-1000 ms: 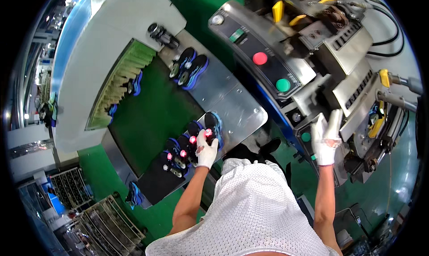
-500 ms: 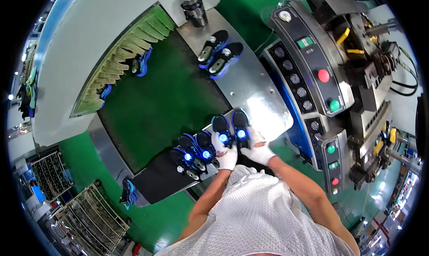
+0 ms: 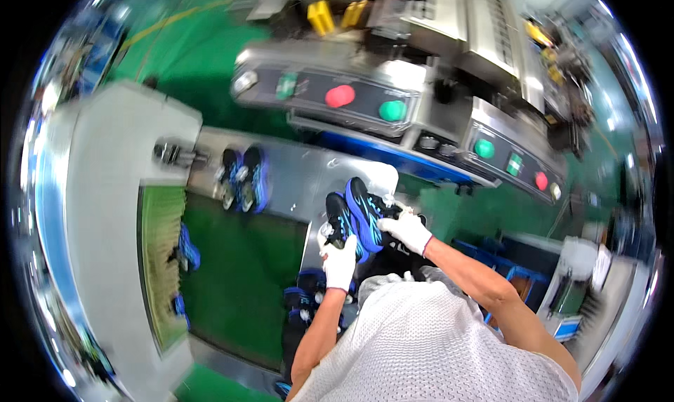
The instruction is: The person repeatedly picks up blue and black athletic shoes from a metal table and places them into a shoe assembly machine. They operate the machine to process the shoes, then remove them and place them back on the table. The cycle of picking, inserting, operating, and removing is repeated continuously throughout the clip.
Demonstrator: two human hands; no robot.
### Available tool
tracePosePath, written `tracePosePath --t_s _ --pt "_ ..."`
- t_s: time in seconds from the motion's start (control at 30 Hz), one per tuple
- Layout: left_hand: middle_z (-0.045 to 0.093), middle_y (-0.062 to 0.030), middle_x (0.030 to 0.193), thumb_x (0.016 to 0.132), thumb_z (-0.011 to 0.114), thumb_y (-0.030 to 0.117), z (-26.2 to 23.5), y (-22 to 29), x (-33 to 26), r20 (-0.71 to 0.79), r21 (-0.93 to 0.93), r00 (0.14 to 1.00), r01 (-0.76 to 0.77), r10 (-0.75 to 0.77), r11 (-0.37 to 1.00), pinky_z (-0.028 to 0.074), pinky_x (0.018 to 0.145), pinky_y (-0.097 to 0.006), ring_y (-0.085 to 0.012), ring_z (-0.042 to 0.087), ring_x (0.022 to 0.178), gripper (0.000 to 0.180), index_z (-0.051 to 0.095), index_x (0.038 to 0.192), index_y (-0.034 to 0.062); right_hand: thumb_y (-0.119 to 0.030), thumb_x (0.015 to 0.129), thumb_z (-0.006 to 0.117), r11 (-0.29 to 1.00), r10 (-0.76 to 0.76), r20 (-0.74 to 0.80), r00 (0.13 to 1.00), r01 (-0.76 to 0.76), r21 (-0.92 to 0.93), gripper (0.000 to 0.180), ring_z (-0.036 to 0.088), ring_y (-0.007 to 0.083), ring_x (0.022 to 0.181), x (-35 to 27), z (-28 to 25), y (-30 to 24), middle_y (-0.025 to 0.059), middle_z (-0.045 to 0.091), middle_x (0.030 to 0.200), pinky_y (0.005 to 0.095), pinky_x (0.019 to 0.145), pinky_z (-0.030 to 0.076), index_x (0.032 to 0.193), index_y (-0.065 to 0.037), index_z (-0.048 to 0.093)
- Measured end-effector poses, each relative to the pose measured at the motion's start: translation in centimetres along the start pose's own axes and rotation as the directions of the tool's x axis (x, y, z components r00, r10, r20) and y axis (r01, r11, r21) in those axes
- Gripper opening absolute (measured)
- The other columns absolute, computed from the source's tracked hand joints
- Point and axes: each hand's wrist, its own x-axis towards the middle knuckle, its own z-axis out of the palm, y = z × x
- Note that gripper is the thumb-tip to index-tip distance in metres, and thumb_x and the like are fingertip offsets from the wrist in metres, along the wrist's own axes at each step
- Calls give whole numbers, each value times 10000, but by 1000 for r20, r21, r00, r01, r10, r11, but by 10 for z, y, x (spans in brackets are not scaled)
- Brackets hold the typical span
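Both my hands wear white gloves. My left hand point(image 3: 340, 263) grips the left shoe point(image 3: 338, 222) of a black and blue pair, held above the metal table point(image 3: 295, 177). My right hand point(image 3: 406, 230) holds the right shoe point(image 3: 364, 209) beside it; the two shoes touch. Another black and blue pair point(image 3: 242, 177) lies further left on the metal table. More shoes of the same kind point(image 3: 303, 300) sit just below my left hand, partly hidden by my forearm.
A machine control panel point(image 3: 365, 100) with red and green round buttons runs across the top. A second panel point(image 3: 516, 165) with buttons lies to the right. A dark green conveyor belt point(image 3: 242, 276) is at the left, with a green-slatted opening point(image 3: 163, 262) and blue shoes point(image 3: 187, 248).
The view has swung round. Both hands have lifted the black and blue pair off the belt's end, up over the metal table toward the control panel.
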Motion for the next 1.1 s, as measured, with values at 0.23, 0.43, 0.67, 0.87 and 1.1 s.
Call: tracePosePath --t_s 0.23,0.43,0.67,0.87,1.1 --pt "583 -169 1362 811 773 25 126 78 -75 518 -174 624 -593 585 786 430 1122 -411 -276 570 1261 722 444 1453 6 -315 811 811 687 242 -335 910 83 722 541 595 113 725 -123 -104 154 17 672 858 294 643 500 1277 -87 655" --pt "595 -137 1370 795 742 -45 265 153 -177 842 -360 166 -536 514 763 439 1101 -379 -240 585 1247 741 438 1467 9 -165 821 823 114 499 -622 604 665 738 483 505 62 650 -219 -169 208 -34 632 847 248 569 409 1253 -37 651" --pt "583 -169 1342 835 744 11 400 169 -405 834 -548 -351 -616 426 565 474 1060 -351 -222 588 1227 745 400 1496 1 -145 836 805 441 806 -570 -157 802 403 616 637 123 834 -416 -195 339 38 689 1024 299 776 534 1382 -12 553" --pt "527 -283 1438 880 730 189 583 123 -536 747 -650 -575 -739 334 179 428 1117 -442 -402 557 1309 760 362 1503 -44 -304 901 725 674 572 -547 -611 -31 738 726 670 393 1149 -482 -260 459 271 666 1261 454 1015 507 1487 7 432" --pt "543 -331 1409 901 679 300 673 100 -625 723 -683 -607 -700 330 208 433 1111 -455 -434 547 1315 727 422 1471 -70 -534 936 608 504 557 -514 -652 -227 833 779 637 456 1176 -511 -355 599 298 660 1268 548 1032 456 1487 -6 454"
